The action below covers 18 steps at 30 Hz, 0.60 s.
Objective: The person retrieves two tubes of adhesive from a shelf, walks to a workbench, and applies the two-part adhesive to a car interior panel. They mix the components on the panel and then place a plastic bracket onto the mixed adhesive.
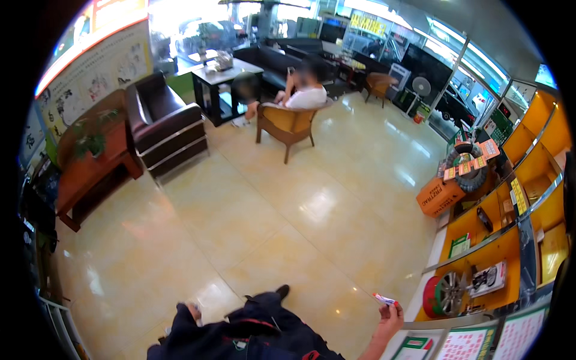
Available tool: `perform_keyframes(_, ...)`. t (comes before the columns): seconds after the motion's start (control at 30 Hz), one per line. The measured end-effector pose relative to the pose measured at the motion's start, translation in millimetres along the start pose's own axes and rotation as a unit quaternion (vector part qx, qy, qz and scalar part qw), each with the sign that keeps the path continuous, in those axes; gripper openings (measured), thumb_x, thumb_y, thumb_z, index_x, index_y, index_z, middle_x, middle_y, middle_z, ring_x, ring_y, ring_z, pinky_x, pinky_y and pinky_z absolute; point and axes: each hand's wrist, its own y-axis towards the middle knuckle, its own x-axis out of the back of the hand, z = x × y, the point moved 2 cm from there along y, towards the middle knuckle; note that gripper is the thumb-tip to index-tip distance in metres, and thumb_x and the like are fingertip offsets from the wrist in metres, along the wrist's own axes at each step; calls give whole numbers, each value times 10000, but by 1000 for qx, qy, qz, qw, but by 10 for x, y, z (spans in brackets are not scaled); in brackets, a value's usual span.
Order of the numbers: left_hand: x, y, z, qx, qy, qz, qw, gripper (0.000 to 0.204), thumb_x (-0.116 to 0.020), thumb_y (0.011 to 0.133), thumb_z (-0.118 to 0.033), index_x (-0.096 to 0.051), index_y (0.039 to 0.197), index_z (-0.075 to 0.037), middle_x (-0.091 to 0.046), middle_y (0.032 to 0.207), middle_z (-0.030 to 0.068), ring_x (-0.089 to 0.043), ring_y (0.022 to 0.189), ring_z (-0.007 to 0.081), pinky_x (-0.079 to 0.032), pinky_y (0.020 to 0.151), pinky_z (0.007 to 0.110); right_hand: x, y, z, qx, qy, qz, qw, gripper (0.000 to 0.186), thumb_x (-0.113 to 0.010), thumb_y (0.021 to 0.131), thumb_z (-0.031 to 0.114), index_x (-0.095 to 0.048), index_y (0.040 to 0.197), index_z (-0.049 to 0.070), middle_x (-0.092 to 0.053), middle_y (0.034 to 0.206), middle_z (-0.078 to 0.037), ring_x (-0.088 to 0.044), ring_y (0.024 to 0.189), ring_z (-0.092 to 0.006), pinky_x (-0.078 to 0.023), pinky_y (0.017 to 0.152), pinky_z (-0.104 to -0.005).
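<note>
While the right hand (pixel 391 317) pinches a slim white-and-red stick (pixel 384 299) jutting leftward from its fingertips, the left hand (pixel 194 311), well apart, is partly hidden; its state I cannot tell.

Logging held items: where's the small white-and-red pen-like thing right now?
In the head view, the small white-and-red pen-like thing is at lower right, held in the right hand, left of the spoked wheel.
</note>
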Motion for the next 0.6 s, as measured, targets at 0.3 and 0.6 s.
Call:
perform_keyframes(0.3, 3450, 2501, -6808, -250, -29, -254, 934, 205, -629, 828, -281, -670, 915, -99, -682, 873, 187, -641, 852, 409, -509, 714, 492, -666, 2845, -525, -14, 40, -125, 991, 122, -622, 910, 70, -596, 1021, 26, -653, 856, -69, -654, 705, -139, -575, 624, -250)
perform_keyframes(0.6, 3888, 4357, -9074, -160, -33, -272, 948, 216, -631, 799, -272, -694, 891, -87, -680, 898, 222, -654, 866, 420, -519, 734, 503, -2148, 6786, -61, 11, 17, -78, 997, 154, -643, 892, 73, -602, 1023, 4, -634, 863, -76, -647, 696, -159, -560, 633, -280)
